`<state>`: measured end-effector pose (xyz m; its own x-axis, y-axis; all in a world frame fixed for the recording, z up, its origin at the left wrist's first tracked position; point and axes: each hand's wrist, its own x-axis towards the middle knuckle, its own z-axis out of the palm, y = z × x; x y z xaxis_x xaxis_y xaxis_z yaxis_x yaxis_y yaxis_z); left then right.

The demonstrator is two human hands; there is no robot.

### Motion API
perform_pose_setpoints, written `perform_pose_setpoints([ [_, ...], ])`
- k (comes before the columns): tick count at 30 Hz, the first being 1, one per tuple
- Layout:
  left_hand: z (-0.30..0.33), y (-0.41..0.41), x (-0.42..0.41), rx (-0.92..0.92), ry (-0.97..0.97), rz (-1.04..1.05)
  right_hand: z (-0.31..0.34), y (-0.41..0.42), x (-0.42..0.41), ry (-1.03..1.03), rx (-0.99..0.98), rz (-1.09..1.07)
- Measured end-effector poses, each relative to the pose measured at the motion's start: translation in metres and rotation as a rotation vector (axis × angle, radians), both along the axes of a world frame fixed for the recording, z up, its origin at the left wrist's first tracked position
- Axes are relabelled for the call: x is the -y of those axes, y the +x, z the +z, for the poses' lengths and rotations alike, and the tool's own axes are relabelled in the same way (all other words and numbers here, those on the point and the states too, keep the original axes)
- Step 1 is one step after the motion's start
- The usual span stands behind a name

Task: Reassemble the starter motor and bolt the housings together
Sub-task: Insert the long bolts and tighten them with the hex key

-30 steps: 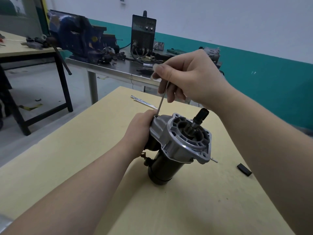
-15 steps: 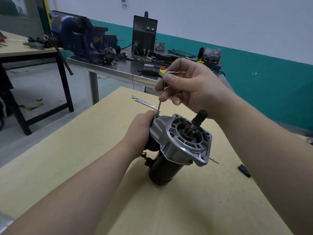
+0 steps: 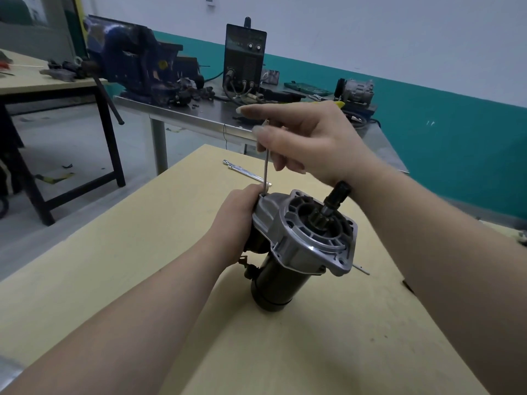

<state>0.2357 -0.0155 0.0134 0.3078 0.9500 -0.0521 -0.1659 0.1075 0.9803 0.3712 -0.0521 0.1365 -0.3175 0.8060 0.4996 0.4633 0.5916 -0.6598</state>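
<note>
Starter motor stands nose-up, slightly tilted, on the yellow counter, near the middle — assembly looks mostly done. Aluminium drive-end housing already sits on the black cylindrical body; pinion shaft pokes up through the centre of the flange.

Step in hand, as judged: feeding a long through bolt down into a hole at the housing's far-left corner. Bolt is upright, lower end at or just inside the hole — how deep it has gone cannot be told.

Right hand pinches the bolt's top between thumb and middle fingers, index finger stretched straight out. Left hand wraps round the motor's left side, fingers curled on it just below the housing, steadying it.

Left to do: seat and tighten this bolt, then likely a second. Loose long bolts lie on the counter beyond the motor. A thin rod tip sticks out from behind the housing's right corner — whether it is another fitted bolt or something lying on the counter cannot be told.

Look: housing is clean bright cast metal with ribbed bore and corner mounting holes; body glossy black, a small terminal at its left side. Fit looks flush from here, no gap visible.
</note>
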Motion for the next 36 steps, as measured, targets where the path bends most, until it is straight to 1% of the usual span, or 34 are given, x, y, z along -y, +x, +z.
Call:
perform_pose_setpoints([
  [2, -0.002, 0.000, -0.001, -0.005, -0.013, -0.023, 0.017, 0.003, 0.004, -0.019, 0.139, -0.029],
  [5, -0.005, -0.001, -0.004, -0.002, -0.022, -0.022, 0.033, 0.001, 0.006, 0.089, 0.382, -0.136],
  [9, -0.002, -0.002, -0.001, 0.000, -0.004, -0.014, 0.040, -0.014, 0.009, 0.114, 0.515, -0.194],
  [14, -0.001, -0.003, 0.001, 0.000, -0.003, -0.029, 0.049, -0.023, 0.011, 0.212, 0.790, -0.271],
  [17, -0.004, -0.004, -0.003, 0.011, -0.002, -0.047, 0.053, -0.028, 0.014, 0.229, 0.902, -0.254],
  [19, -0.006, -0.003, -0.004, 0.010, 0.011, -0.057, 0.055, -0.029, 0.014, 0.201, 0.906, -0.222],
  [21, -0.007, -0.003, -0.004, 0.006, 0.017, -0.064, 0.057, -0.030, 0.014, 0.152, 0.852, -0.219],
  [23, -0.007, -0.002, -0.003, 0.003, 0.018, -0.046, 0.055, -0.031, 0.013, 0.126, 0.829, -0.247],
  [27, -0.006, -0.001, -0.002, 0.016, 0.003, 0.014, 0.050, -0.034, 0.014, 0.124, 0.848, -0.314],
  [29, -0.008, -0.001, -0.002, 0.048, -0.010, 0.022, 0.050, -0.037, 0.014, 0.119, 0.836, -0.352],
  [31, -0.008, -0.001, -0.001, 0.095, -0.023, -0.006, 0.050, -0.036, 0.011, 0.097, 0.801, -0.357],
  [33, -0.006, -0.002, 0.003, 0.136, -0.038, -0.083, 0.051, -0.033, 0.010, 0.063, 0.765, -0.327],
  [36, -0.004, -0.005, 0.006, 0.162, -0.037, -0.140, 0.052, -0.023, 0.015, 0.022, 0.730, -0.287],
])
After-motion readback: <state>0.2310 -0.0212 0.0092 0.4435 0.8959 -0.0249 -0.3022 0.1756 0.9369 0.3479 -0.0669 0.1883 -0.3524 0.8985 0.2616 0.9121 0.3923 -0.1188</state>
